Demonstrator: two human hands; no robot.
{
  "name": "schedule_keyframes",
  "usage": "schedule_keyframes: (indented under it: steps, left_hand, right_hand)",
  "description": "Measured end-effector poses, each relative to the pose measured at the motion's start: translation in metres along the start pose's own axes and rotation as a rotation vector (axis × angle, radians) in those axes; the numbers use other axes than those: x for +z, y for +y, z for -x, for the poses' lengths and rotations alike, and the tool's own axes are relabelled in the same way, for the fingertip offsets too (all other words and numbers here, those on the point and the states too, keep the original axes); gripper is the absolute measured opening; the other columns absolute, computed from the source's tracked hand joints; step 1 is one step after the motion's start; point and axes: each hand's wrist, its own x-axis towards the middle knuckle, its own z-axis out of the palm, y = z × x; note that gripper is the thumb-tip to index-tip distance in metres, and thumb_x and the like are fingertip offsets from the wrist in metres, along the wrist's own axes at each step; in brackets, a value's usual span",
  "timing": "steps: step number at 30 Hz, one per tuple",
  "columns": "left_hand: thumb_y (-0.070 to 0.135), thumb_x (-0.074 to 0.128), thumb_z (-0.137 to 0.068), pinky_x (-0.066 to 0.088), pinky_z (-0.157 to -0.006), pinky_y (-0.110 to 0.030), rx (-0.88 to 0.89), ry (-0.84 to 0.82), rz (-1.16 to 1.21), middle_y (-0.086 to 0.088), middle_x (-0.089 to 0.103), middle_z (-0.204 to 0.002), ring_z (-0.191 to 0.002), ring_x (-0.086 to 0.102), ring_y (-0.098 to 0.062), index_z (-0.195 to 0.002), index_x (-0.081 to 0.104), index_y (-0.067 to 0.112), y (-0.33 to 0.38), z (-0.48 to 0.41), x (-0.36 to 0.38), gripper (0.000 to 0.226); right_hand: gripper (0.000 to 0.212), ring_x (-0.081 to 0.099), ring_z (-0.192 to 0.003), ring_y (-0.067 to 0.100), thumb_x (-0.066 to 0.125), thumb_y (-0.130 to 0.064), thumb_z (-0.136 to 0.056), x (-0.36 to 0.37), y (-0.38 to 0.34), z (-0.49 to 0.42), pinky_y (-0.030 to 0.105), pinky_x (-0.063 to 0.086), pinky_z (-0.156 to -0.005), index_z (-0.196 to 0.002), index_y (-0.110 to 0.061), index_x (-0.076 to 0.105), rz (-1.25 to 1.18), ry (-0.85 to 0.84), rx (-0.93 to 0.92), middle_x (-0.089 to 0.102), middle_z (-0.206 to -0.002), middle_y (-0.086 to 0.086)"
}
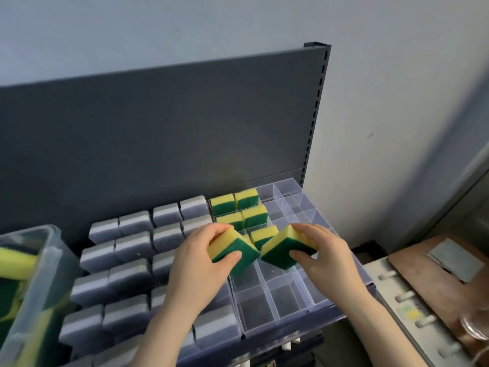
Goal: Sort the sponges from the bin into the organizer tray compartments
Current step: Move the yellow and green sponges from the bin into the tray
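My left hand [201, 263] grips a yellow-and-green sponge [232, 247] above the clear organizer tray [280, 327]. My right hand [325, 258] grips a second yellow-and-green sponge [284, 247], tilted, right beside the first. Both sponges hover over the tray's middle rows. Several yellow-and-green sponges [246, 207] stand upright in the tray's far left compartments. The clear bin [34, 282] at the left edge holds more yellow-and-green sponges [16, 263].
A second tray on the left is packed with several grey sponges [127, 255]. A dark grey shelf back panel [158, 133] rises behind both trays. To the right stand a grey appliance with buttons [407, 313] and a brown board [444, 282].
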Motion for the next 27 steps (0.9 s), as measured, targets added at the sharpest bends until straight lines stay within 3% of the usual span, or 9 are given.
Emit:
schedule_keyframes:
  steps: [4,9,17,27]
  left_hand:
    - [0.031,0.076,-0.077,0.045,-0.075,-0.013,-0.062,-0.031,-0.066,0.028,0.057,-0.1,-0.094,0.055,0.005,-0.108,0.055,0.04,0.005,0.002,0.006,0.038]
    - [0.035,0.076,-0.076,0.05,-0.076,-0.019,-0.108,-0.063,-0.141,0.027,0.059,-0.098,-0.093,0.056,0.003,-0.104,0.055,0.04,0.006,0.003,0.011,0.035]
    - [0.04,0.073,-0.079,0.04,-0.07,-0.008,-0.118,-0.153,-0.29,0.026,0.053,-0.097,-0.09,0.053,0.004,-0.103,0.05,0.039,0.011,0.001,0.016,0.034]
    - [0.038,0.073,-0.078,0.05,-0.079,-0.019,-0.088,-0.25,-0.323,0.022,0.056,-0.1,-0.092,0.054,0.001,-0.101,0.051,0.037,0.01,-0.003,0.02,0.032]
  right_hand:
    - [0.044,0.054,-0.091,0.007,0.072,-0.009,-0.078,0.001,0.014,-0.01,0.001,0.038,-0.067,-0.118,-0.022,0.061,-0.033,-0.046,-0.026,0.057,-0.103,-0.015]
    - [0.044,0.054,-0.09,0.007,0.074,-0.009,-0.076,0.001,0.028,-0.016,0.002,0.038,-0.067,-0.117,-0.02,0.061,-0.075,-0.072,-0.041,0.059,-0.102,-0.013]
    - [0.043,0.057,-0.091,0.011,0.072,-0.015,-0.08,0.007,0.036,-0.022,0.013,0.043,-0.073,-0.12,-0.02,0.059,-0.11,-0.135,-0.052,0.058,-0.101,-0.013]
    - [0.044,0.056,-0.098,0.012,0.068,-0.017,-0.083,0.005,0.035,-0.029,0.02,0.049,-0.081,-0.125,-0.022,0.056,-0.057,-0.196,-0.084,0.061,-0.115,-0.007]
